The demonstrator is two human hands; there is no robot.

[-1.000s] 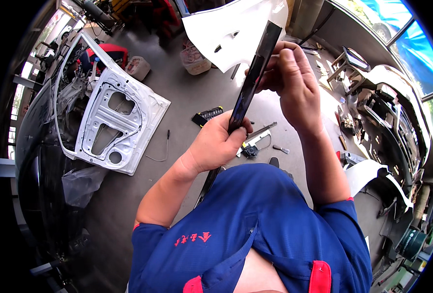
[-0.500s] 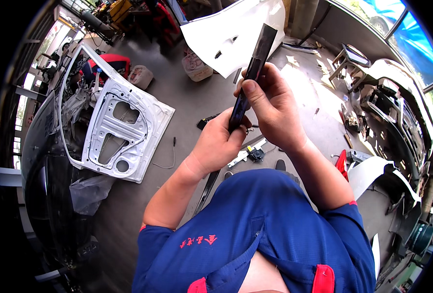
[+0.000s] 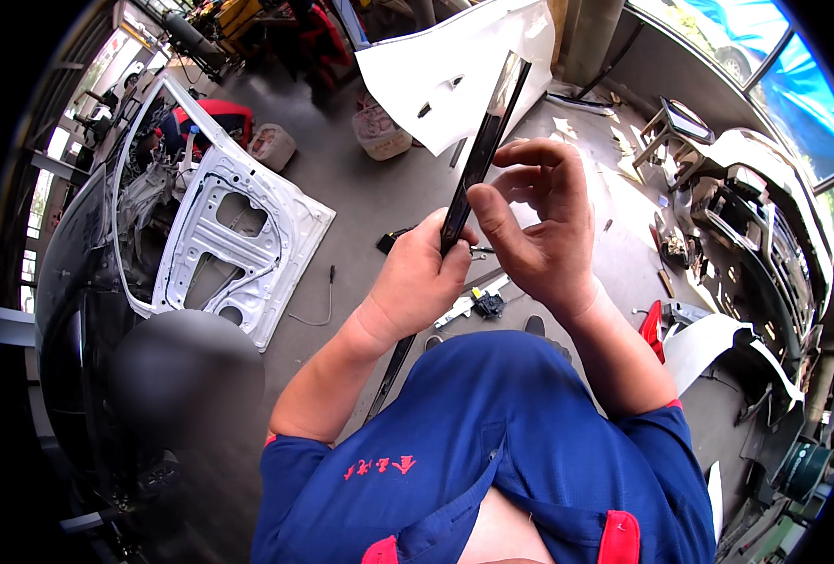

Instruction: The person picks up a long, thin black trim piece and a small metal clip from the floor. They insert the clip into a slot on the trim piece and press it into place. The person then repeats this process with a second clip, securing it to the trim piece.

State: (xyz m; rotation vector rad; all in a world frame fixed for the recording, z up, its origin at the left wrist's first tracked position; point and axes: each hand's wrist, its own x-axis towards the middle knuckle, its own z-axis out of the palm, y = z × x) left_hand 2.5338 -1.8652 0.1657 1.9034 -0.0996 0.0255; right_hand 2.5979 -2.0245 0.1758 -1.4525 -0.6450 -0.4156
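Observation:
A long, glossy black trim strip [image 3: 474, 169] slants up and away in front of me. My left hand [image 3: 420, 271] is closed round it, and its lower part passes behind my left forearm toward the floor. Light glints off the strip's upper end. Just right of the strip, my right hand [image 3: 546, 221] is open with curved fingers, the thumb apart from the forefinger and nothing between them. Below both hands, a white and black part like a window regulator [image 3: 486, 303] lies on the floor near my shoes.
At left stands a bare white car door frame [image 3: 280, 226], beside a black car body. A white panel [image 3: 454, 70] and a white bucket [image 3: 381, 133] are ahead. Bumpers [image 3: 764, 226], a stool [image 3: 672, 141] and a red lamp [image 3: 654, 329] lie rightward. A blurred dark patch covers the lower left.
My right hand has let go of the trim strip and moved slightly right, its fingers opening. The strip has turned a little in my left hand. A blurred dark shape has appeared at lower left.

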